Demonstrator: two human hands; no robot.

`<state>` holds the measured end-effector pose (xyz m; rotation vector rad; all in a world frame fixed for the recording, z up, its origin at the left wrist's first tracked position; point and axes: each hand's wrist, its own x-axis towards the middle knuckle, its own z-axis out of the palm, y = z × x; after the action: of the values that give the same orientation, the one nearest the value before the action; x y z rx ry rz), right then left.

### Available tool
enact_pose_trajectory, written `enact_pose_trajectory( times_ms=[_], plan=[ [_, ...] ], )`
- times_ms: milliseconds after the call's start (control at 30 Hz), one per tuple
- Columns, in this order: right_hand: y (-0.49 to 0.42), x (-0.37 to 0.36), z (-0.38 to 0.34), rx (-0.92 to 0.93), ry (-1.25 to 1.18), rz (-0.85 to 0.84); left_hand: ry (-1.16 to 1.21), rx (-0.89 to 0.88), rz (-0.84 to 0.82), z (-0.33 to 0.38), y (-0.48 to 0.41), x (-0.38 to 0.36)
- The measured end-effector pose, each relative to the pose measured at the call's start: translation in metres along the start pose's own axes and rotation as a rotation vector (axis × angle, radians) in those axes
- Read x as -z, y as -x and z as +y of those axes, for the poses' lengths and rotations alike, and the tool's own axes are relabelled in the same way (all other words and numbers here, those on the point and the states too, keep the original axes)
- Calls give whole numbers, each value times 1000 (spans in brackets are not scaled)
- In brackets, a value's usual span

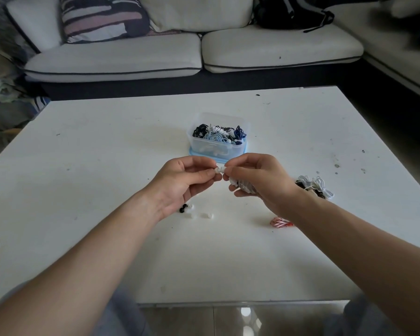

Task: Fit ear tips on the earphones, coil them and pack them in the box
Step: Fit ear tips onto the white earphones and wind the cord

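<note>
Head view, single entry.

- Tip (217,170): small, white. I held it pinched between the thumb and forefinger of my left hand (184,181), above the table (107,146) and on the near side of the box (218,144). My other left fingers were loosely curled underneath and held nothing.
- Earbud (224,169): white, pinched at the fingertips of my right hand (260,181). The rest of its cord (244,187) was bunched in that palm under my curled lower fingers.
- Relation: the tip lay immediately left of the earbud, touching it or nearly so. I could not tell whether it was seated on the nozzle. Both pieces shared one axis running left to right across me, with my two hands level and equally near the join.
- Judgement: fitting was the step in hand — the next push would need to go straight along that axis, with the pinch kept narrow so the soft tip did not fold.
- Loose tips (192,210): black and white, on the table below my left hand.
- Pile (314,187): uncoiled earphones, past my right wrist.
- Box contents: coiled sets already inside — no lid on it.
</note>
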<state>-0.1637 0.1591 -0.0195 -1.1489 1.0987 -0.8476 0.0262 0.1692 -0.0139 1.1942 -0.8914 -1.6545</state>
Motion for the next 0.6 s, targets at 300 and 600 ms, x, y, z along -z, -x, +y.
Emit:
enact_pose_trajectory(
  times_ms=[300, 600],
  plan=[
    [-1, 2, -1, -11, 32, -11, -14, -7, 1, -1, 0, 0],
    [-1, 5, -1, -56, 9, -78, -16, -1, -11, -4, 0, -3]
  ],
)
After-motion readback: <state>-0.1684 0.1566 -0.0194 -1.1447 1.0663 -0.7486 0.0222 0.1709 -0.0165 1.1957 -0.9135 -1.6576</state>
